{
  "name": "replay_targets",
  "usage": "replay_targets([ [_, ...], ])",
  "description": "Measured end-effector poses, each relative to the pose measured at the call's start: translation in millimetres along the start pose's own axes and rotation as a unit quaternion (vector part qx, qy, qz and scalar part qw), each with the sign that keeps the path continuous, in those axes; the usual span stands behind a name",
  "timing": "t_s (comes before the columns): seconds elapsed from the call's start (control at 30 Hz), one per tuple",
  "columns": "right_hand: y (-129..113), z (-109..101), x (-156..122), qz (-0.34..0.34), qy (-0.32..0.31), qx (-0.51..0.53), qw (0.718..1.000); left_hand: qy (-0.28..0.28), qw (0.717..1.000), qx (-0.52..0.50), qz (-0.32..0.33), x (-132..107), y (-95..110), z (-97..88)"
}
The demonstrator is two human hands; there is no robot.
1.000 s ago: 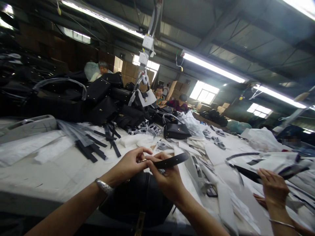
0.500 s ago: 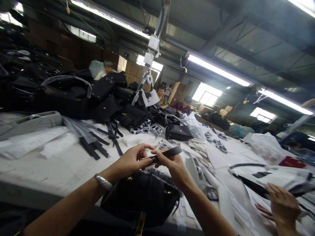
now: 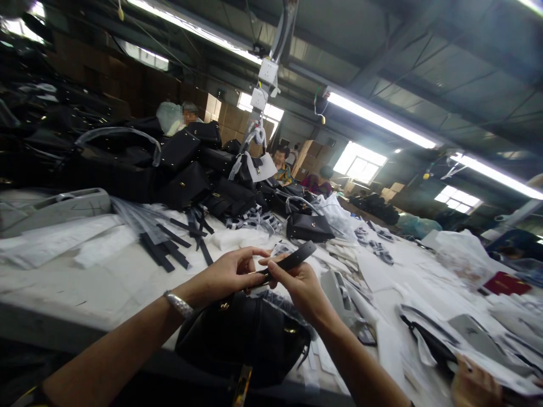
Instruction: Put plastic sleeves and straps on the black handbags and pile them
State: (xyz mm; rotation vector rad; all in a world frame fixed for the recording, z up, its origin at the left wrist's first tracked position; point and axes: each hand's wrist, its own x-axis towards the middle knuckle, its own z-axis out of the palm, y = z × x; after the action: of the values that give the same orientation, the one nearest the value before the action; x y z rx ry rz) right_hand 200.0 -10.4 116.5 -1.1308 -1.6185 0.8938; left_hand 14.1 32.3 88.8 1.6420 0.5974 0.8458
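Note:
A black strap (image 3: 292, 259) with small holes near its free end is held above the table's front edge. My left hand (image 3: 238, 270) pinches its lower end, close to a bit of gold metal. The fingers of my right hand (image 3: 294, 278) are closed around its middle, and the free end sticks out up and to the right. Below both hands a black handbag (image 3: 244, 339) with gold fittings leans at the table edge. Clear plastic wrap (image 3: 282, 305) covers part of its top.
Black straps (image 3: 163, 249) lie fanned out at the left. Behind them rises a pile of black handbags (image 3: 182, 181). A co-worker's hand (image 3: 475, 381) is at the lower right beside a black strap piece (image 3: 432, 342). White sheets and plastic (image 3: 462, 257) lie at the right.
The strap's free end has tilted up slightly, and its holes now show. The co-worker's hand has moved down at the right. My hands stay nearly in place.

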Motion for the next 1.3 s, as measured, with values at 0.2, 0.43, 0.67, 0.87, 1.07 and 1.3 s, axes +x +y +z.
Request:
replay_targets([
  [0.2, -1.4, 13.9, -12.5, -0.133, 0.0, -0.237, 0.962, 0.057, 0.997, 0.052, -0.011, 1.8, -4.9, 11.4],
  [0.43, -22.9, -12.0, -3.1, -0.046, 0.012, -0.03, 0.998, 0.048, 0.999, 0.023, 0.005, -4.8, -5.2, 5.3],
  [0.67, -61.4, -91.3, 17.8, -0.025, 0.044, 0.222, 0.974, 0.05, 0.997, -0.017, 0.055, -25.8, -4.2, -3.7],
  [0.87, -68.9, -90.9, 19.3, -0.162, 0.101, 0.077, 0.979, 0.156, 0.985, 0.025, 0.064, -34.8, -17.5, -4.1],
  [1.07, -78.9, -73.6, 15.7, 0.028, -0.152, -0.07, 0.986, 0.194, 0.979, 0.024, 0.051, -37.7, -17.8, 2.0],
  [1.3, -70.2, -58.0, 16.1, 0.132, -0.197, -0.199, 0.951, 0.214, 0.976, -0.003, 0.029, -37.5, -21.9, 8.4],
])
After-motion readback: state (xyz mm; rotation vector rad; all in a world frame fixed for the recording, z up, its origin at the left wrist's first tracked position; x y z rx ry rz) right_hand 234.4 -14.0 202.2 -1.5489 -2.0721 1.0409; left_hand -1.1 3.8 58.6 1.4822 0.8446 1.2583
